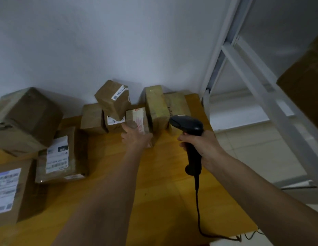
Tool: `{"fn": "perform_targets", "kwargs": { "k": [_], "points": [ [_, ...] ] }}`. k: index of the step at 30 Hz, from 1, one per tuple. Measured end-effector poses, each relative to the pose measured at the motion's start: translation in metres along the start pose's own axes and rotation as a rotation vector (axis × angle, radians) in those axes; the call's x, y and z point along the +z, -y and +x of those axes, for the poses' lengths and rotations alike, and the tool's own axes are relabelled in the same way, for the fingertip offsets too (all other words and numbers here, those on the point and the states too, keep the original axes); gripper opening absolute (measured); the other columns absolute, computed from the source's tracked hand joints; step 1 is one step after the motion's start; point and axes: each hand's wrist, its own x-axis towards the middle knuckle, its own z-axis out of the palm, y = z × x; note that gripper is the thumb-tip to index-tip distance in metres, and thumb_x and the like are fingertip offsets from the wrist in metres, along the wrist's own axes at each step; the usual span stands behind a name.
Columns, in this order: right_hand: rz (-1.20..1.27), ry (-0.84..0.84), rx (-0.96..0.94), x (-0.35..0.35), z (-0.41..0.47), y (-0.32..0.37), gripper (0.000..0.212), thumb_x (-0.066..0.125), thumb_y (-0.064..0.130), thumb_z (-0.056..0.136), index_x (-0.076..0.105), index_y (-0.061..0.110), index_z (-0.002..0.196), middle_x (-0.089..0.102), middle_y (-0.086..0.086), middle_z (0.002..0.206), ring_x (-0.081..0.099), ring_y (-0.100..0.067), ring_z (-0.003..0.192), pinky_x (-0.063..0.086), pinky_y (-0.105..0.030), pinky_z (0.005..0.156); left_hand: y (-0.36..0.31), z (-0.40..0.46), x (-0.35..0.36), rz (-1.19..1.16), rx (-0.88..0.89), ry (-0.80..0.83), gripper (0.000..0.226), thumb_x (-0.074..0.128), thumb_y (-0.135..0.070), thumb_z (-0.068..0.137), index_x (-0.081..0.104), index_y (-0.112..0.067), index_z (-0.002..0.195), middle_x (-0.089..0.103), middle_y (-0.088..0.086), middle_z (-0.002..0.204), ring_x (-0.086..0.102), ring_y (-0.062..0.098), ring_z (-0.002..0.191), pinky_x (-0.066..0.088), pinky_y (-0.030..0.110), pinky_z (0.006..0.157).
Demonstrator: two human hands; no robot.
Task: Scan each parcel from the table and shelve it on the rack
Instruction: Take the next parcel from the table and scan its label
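Left hand had its fingers wrapped round a small brown cardboard parcel with red print on its label, near the back of the yellow wooden table. Parcel was on or just off the tabletop; couldn't tell which. Right hand gripped a black corded handheld barcode scanner by the handle, head aimed left toward that parcel, just beside it, not touching.

Progress, my read: early. Scan of this parcel looked about to happen, not done. At least eight brown boxes were on the table. No shelved parcel visible; the white metal rack at right showed bare shelves in the part in view.

Tight spots: a tilted brown box with a blue-and-white barcode sticker was perched on the boxes behind, leaning right next to the gripped parcel; pulling that one out could tip it. Two upright tape-wrapped tan parcels stood against its right side.

Room: front half of the table was bare between the arms, a good pull-back lane. Larger labelled cartons crowded the left. Table's right edge sat near the rack upright; scanner cable trailed off the front-right corner, a snag risk when turning to the rack.
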Motion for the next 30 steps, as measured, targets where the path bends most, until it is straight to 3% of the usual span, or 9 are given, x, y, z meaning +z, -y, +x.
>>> {"fn": "perform_targets", "kwargs": {
  "k": [5, 9, 11, 13, 16, 20, 24, 28, 30],
  "points": [
    [-0.029, 0.033, 0.014, 0.012, 0.0, -0.007, 0.015, 0.074, 0.005, 0.077, 0.067, 0.002, 0.09, 0.07, -0.022, 0.09, 0.068, -0.033, 0.087, 0.051, -0.052, 0.094, 0.036, -0.017, -0.013, 0.007, -0.041, 0.067, 0.11, 0.086, -0.032, 0.066, 0.018, -0.016, 0.151, 0.032, 0.015, 0.146, 0.034, 0.036, 0.135, 0.04, 0.049, 0.107],
    [-0.026, 0.095, 0.035, 0.019, -0.004, -0.017, 0.016, 0.072, 0.001, 0.078, 0.068, -0.002, 0.093, 0.069, -0.02, 0.088, 0.065, -0.026, 0.079, 0.051, -0.047, 0.093, 0.07, -0.035, -0.033, -0.207, -0.04, 0.321, 0.052, 0.081, -0.016, 0.075, 0.05, -0.012, 0.117, 0.06, 0.002, 0.101, 0.061, 0.018, 0.089, 0.055, 0.027, 0.069],
    [-0.058, 0.112, 0.045, 0.019, -0.007, -0.024, 0.012, 0.071, -0.001, 0.079, 0.067, -0.002, 0.09, 0.067, -0.018, 0.086, 0.064, -0.027, 0.079, 0.051, -0.044, 0.091, 0.085, -0.048, -0.04, -0.288, -0.091, 0.391, 0.041, 0.078, -0.014, 0.078, 0.054, -0.011, 0.111, 0.063, 0.007, 0.1, 0.063, 0.022, 0.088, 0.055, 0.038, 0.081],
    [-0.108, 0.12, 0.056, 0.019, -0.01, -0.032, 0.008, 0.072, 0.0, 0.078, 0.067, 0.002, 0.084, 0.066, -0.016, 0.083, 0.063, -0.026, 0.08, 0.052, -0.042, 0.088, 0.1, -0.058, -0.044, -0.414, -0.161, 0.438, 0.048, 0.072, -0.011, 0.076, 0.053, -0.004, 0.119, 0.062, 0.017, 0.113, 0.062, 0.03, 0.097, 0.052, 0.047, 0.09],
    [-0.166, 0.133, 0.07, 0.018, -0.012, -0.04, 0.008, 0.072, 0.004, 0.08, 0.065, 0.005, 0.085, 0.063, -0.013, 0.081, 0.06, -0.026, 0.081, 0.048, -0.036, 0.076, 0.115, -0.074, -0.043, -0.541, -0.193, 0.515, 0.028, 0.061, -0.007, 0.08, 0.059, -0.004, 0.108, 0.058, 0.016, 0.109, 0.056, 0.03, 0.095, 0.05, 0.046, 0.088],
    [-0.229, 0.177, 0.035, 0.014, -0.014, -0.039, 0.017, 0.073, 0.009, 0.081, 0.066, 0.004, 0.096, 0.061, -0.012, 0.084, 0.057, -0.025, 0.078, 0.042, -0.033, 0.069, 0.117, -0.087, -0.042, -0.49, -0.149, 0.644, 0.046, 0.064, -0.022, 0.051, 0.062, -0.007, 0.095, 0.056, 0.01, 0.099, 0.054, 0.027, 0.093, 0.049, 0.039, 0.083],
    [-0.275, 0.233, 0.04, 0.008, -0.016, -0.04, 0.016, 0.071, 0.009, 0.083, 0.065, 0.008, 0.097, 0.064, -0.009, 0.086, 0.06, -0.022, 0.079, 0.043, -0.03, 0.065, 0.119, -0.096, -0.034, -0.425, -0.163, 0.665, 0.061, 0.063, -0.026, 0.06, 0.052, -0.003, 0.115, 0.055, 0.014, 0.113, 0.055, 0.028, 0.099, 0.05, 0.043, 0.091],
    [-0.309, 0.222, 0.11, 0.004, -0.014, -0.056, 0.02, 0.071, 0.011, 0.083, 0.064, 0.011, 0.101, 0.066, -0.009, 0.096, 0.059, -0.023, 0.086, 0.044, -0.033, 0.069, 0.129, -0.107, -0.02, -0.432, -0.236, 0.731, 0.038, 0.052, -0.015, 0.083, 0.047, -0.012, 0.12, 0.05, 0.011, 0.106, 0.051, 0.03, 0.096, 0.043, 0.052, 0.098],
    [-0.312, 0.236, 0.165, 0.001, -0.013, -0.063, 0.024, 0.073, 0.011, 0.082, 0.064, 0.011, 0.104, 0.067, -0.01, 0.1, 0.061, -0.025, 0.091, 0.049, -0.036, 0.076, 0.134, -0.107, -0.017, -0.38, -0.269, 0.782, 0.062, 0.058, -0.021, 0.072, 0.04, -0.017, 0.132, 0.05, 0.013, 0.117, 0.049, 0.036, 0.112, 0.037, 0.057, 0.101]
  ]
}}
